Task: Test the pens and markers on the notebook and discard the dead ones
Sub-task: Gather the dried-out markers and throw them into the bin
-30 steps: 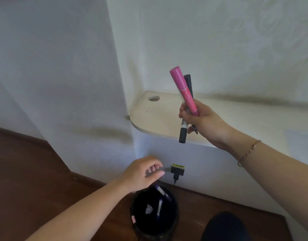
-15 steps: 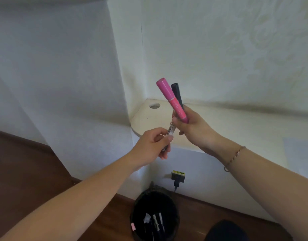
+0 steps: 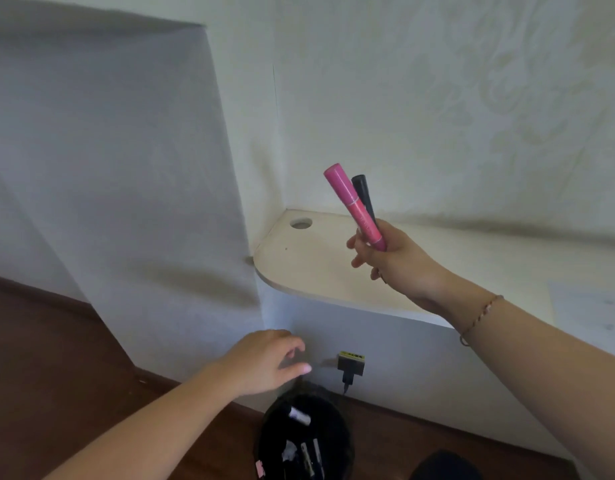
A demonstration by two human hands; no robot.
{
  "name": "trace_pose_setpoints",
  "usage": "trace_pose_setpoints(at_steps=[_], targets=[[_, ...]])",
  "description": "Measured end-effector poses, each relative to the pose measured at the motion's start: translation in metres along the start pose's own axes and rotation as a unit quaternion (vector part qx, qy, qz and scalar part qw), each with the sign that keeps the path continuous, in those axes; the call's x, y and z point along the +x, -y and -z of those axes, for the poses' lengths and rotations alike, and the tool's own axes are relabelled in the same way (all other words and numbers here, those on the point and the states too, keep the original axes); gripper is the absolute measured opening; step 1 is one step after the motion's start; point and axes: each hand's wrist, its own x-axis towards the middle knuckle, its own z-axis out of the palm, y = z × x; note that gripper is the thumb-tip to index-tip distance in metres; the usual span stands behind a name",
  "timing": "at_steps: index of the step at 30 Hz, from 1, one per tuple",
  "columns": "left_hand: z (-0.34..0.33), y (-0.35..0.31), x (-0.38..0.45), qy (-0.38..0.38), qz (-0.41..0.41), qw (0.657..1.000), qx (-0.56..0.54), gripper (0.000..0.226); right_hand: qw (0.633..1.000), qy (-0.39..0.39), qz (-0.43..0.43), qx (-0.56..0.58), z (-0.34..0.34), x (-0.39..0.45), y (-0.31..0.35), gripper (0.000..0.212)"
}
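Up high, pink marker (image 3: 355,206) between right fingers (image 3: 355,262).

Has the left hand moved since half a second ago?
Yes. The left hand went down from beside the right hand to just above the black bin, beside the wall plug.

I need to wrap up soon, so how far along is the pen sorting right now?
Some discards look done: several pens lie in the black bin on the floor. In hand: the right hand grips a pink marker and a black marker, while the left hand hangs open above the bin, holding nothing. Left: dealing with those two. The notebook is not in view, so any untested pens cannot be judged.
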Motion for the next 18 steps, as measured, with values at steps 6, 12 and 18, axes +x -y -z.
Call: trace_pose_setpoints(at_steps=[6,12,18], targets=[[0.07,-0.05,0.025,-0.296,-0.001,0.911,-0.288,0.029,0.994,0.063,0.018,-0.083,-0.002,-0.004,-0.01,0.012],[0.102,-0.071,0.05,-0.318,0.006,0.842,-0.436,0.007,0.988,0.141,0.032,-0.061,-0.009,-0.005,-0.007,0.016],[0.105,-0.068,0.04,-0.281,0.02,0.798,-0.533,0.01,0.976,0.192,0.04,-0.09,-0.004,-0.007,-0.009,0.012]])
